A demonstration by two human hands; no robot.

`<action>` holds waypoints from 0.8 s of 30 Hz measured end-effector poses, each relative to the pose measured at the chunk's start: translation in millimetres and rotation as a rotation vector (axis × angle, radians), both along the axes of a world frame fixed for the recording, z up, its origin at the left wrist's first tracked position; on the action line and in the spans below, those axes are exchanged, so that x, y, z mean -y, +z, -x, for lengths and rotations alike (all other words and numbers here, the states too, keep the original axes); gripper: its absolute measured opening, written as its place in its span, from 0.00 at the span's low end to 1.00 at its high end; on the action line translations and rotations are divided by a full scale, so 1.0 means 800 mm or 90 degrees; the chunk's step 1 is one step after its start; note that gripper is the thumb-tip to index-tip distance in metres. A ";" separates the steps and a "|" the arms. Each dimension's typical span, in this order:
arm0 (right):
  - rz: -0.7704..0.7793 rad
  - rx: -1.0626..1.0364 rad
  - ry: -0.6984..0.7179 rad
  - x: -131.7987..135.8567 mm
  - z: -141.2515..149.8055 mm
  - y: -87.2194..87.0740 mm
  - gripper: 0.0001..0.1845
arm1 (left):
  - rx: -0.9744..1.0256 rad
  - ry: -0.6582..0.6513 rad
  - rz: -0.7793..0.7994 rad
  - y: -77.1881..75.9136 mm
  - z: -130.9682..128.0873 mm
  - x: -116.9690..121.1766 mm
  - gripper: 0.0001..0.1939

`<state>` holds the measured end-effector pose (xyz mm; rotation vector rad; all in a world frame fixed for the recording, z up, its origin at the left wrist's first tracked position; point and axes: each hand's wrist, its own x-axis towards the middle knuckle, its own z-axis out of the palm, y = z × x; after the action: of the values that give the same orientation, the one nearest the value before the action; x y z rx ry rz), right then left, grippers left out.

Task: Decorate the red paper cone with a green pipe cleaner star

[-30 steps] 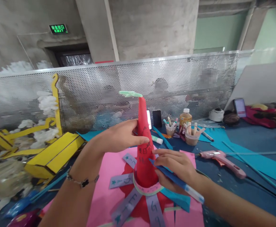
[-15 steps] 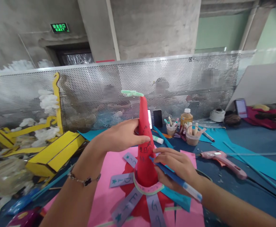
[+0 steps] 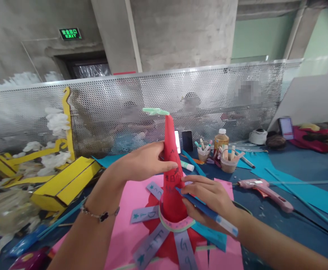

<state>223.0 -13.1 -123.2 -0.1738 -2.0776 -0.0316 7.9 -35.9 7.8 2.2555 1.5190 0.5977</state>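
Observation:
A tall red paper cone [image 3: 174,208] stands in a pale ring on pink paper [image 3: 121,221], with dark handwriting on its side and a mint-green piece [image 3: 155,111] at its tip. Round its base lie a red shape and lettered purple strips [image 3: 145,214]. My left hand [image 3: 144,161] is wrapped round the cone's middle, thumb across the front, other fingers hidden behind. In my right hand [image 3: 209,197] is a blue marker [image 3: 206,210], gripped near its tip. That tip touches or nearly touches the cone just below the characters.
A pink glue gun [image 3: 268,193] with a black cord lies at the right. Behind the cone are tubs of markers [image 3: 228,161], a bottle [image 3: 221,139], phones [image 3: 187,140] and a glue stick [image 3: 187,166]. Yellow cardboard pieces [image 3: 65,183] lie left, before a perforated metal screen [image 3: 104,108].
The marker's tip has shifted slightly down and left on the cone, my right hand moving with it. My left hand keeps its hold.

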 end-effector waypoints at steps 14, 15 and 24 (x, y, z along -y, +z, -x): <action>-0.024 -0.005 -0.002 -0.002 0.001 0.001 0.13 | 0.006 -0.010 -0.013 -0.004 0.002 -0.002 0.10; -0.023 -0.005 -0.002 -0.002 0.001 0.000 0.13 | 0.004 -0.007 -0.012 -0.004 0.002 -0.002 0.10; 0.013 -0.019 -0.004 -0.001 0.001 -0.004 0.13 | -0.025 0.029 -0.005 0.002 -0.002 0.002 0.12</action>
<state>222.1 -12.5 -126.1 -0.1919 -2.0475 -0.0109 9.7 -37.1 9.2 2.2563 1.5942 0.5775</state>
